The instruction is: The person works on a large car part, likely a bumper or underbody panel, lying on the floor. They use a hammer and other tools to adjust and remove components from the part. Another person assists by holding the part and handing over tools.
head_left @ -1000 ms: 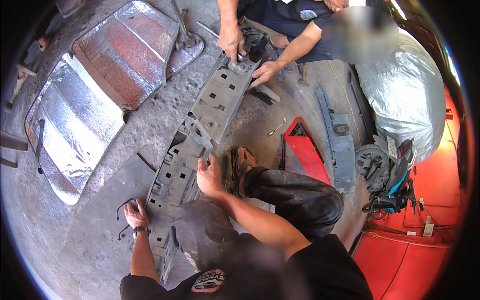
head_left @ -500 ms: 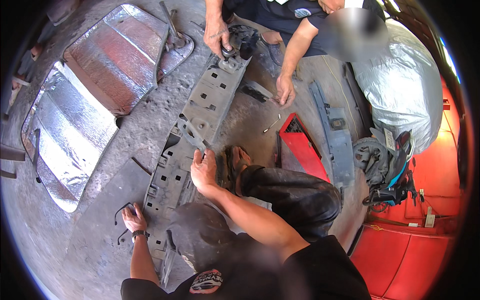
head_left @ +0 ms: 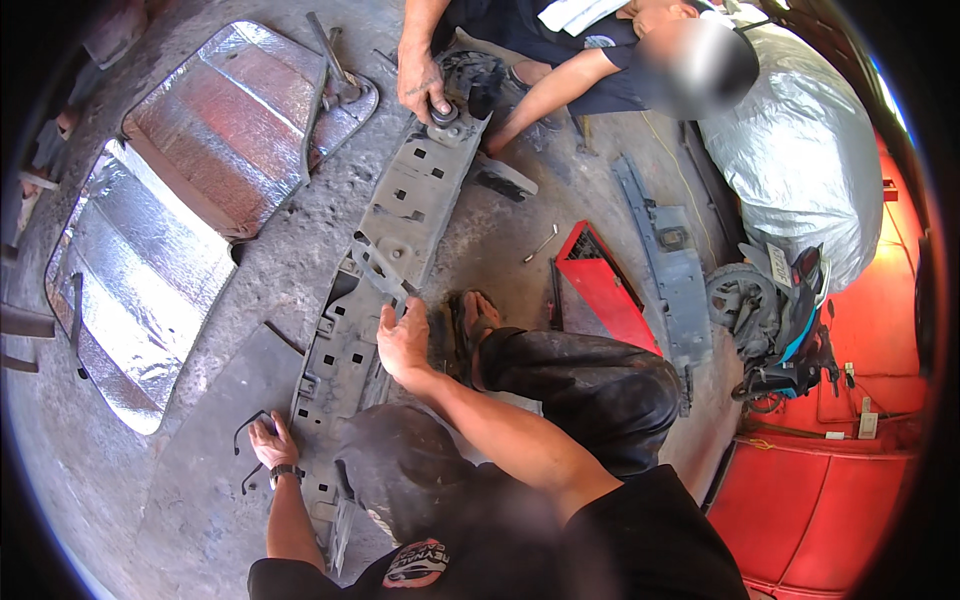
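A long grey plastic panel (head_left: 410,210) with square cut-outs lies on the concrete floor, running from me toward a co-worker. My right hand (head_left: 402,345) grips a raised edge near the panel's middle, fingers curled over it. My left hand (head_left: 270,440) lies flat on a dark mat beside the panel's near end, next to a thin black wire clip (head_left: 245,425). At the far end a co-worker's hand (head_left: 420,85) presses on a round black part (head_left: 445,110). My knee and sandalled foot (head_left: 470,330) sit just right of the panel.
Two silver foil-covered shields (head_left: 150,260) lie on the floor at the left. A red triangular piece (head_left: 600,285) and a grey bracket strip (head_left: 670,270) lie to the right. A silver-wrapped bundle (head_left: 800,170) and a red vehicle body (head_left: 830,480) fill the right side.
The co-worker's hand has settled on the round black part, and the other arm has drawn back from the floor. My right hand stays on the panel, my left on the mat.
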The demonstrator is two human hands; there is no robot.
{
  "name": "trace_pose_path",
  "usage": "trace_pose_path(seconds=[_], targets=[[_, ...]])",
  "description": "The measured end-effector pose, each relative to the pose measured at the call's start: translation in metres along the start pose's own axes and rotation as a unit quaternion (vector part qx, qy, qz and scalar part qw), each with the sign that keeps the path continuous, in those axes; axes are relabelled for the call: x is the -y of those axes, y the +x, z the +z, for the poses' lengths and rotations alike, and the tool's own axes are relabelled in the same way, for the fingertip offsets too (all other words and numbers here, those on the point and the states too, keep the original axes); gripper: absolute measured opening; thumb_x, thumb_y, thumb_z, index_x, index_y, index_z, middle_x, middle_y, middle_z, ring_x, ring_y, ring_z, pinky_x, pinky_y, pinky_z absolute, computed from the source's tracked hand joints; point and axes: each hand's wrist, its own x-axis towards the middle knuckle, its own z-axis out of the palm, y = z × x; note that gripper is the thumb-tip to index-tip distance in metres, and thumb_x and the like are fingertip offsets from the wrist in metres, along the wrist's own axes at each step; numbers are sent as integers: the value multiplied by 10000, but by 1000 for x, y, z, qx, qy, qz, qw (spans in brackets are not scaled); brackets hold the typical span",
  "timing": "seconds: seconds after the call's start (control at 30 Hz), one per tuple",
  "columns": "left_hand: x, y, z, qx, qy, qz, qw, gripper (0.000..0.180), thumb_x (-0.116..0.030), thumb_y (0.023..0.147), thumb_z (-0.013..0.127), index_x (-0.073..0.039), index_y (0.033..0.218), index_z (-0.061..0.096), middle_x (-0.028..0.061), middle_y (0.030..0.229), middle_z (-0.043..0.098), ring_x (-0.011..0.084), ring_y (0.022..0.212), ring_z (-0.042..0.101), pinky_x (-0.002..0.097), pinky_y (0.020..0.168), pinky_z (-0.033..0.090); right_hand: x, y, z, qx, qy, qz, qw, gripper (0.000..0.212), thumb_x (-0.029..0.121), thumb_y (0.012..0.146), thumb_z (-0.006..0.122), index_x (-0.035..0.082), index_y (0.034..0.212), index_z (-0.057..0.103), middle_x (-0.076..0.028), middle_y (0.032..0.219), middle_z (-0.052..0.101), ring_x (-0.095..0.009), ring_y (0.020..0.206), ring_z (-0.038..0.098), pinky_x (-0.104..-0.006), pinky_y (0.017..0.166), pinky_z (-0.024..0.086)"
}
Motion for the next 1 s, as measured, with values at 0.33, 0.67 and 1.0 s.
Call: trace_pose_path(seconds=[0.33,0.67,1.0], targets=[[-4,-2,0,-51,-7,11,999,480,-407,947,577,67,871,580,252,916,561,438,854,566,513,786,454,4,1,-1,18,9,18,1000,383,185,889,646,-73,1113,474,-316,1012,560,-467,958,564,-489,852,447],[-16,-3,-8,-71,-11,42,997,460,-389,954,573,45,803,545,220,850,542,417,804,553,516,748,444,3,1,-1,19,9,23,1000,399,198,893,641,-76,1127,469,-322,1033,560,-475,985,560,-488,868,446],[-14,-3,-7,-59,-16,29,998,484,-408,960,558,58,830,558,226,874,550,423,809,562,510,754,453,-2,3,2,10,-28,0,1000,457,253,910,650,-65,1184,471,-327,1061,603,-474,1000,604,-480,863,483]])
